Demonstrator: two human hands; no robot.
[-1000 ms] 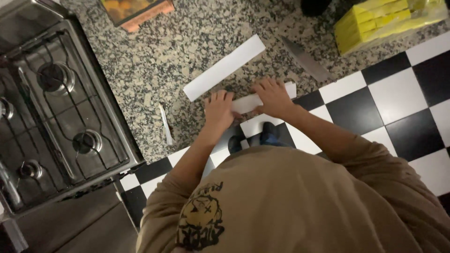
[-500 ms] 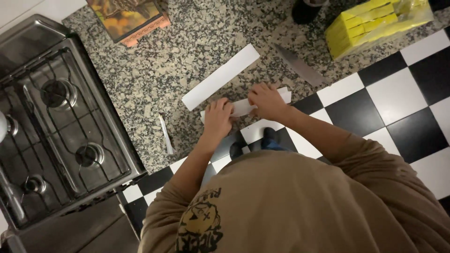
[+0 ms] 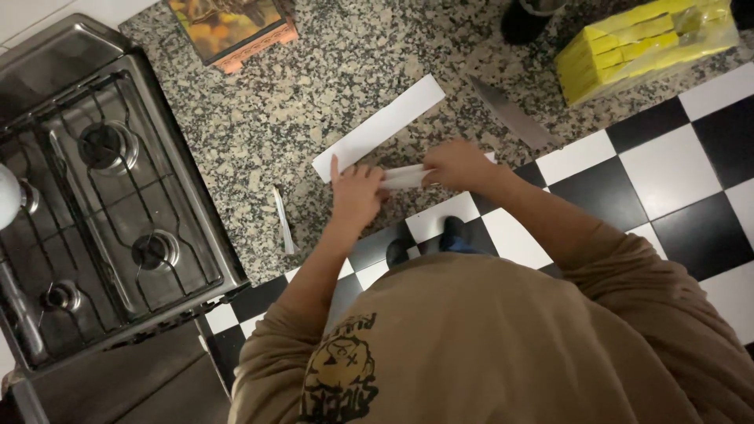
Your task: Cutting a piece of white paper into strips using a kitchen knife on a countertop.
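1. In the middle of the frame, we see a small folded strip of white paper (image 3: 407, 176) lying at the near edge of the speckled stone desk (image 3: 330, 102), held down between both hands.
2. The left hand (image 3: 355, 192) lies flat on the strip's left end, its fingers (image 3: 336, 169) spread apart and pressed on the paper and the desk.
3. The right hand (image 3: 457, 165) covers the strip's right end; its fingers are curled together and pinch the paper.
4. Just above the hands, a longer white paper strip (image 3: 379, 127) lies slanted on the desk, close to the folded one; we cannot tell whether the two touch.
5. To the right of it, a kitchen knife (image 3: 510, 114) lies on the desk, apart from the hands.
6. At the upper right of the frame sits a yellow pack (image 3: 644, 47) in clear wrap, with a dark cup (image 3: 528, 17) to its left.
7. At the top centre-left lies a book (image 3: 232, 27) with an orange edge.
8. Left of the left hand, a thin white pen (image 3: 283, 220) lies on the desk.
9. The left of the frame holds a gas stove (image 3: 102, 204).
10. Below the desk edge we see a black-and-white checked floor (image 3: 667, 173).
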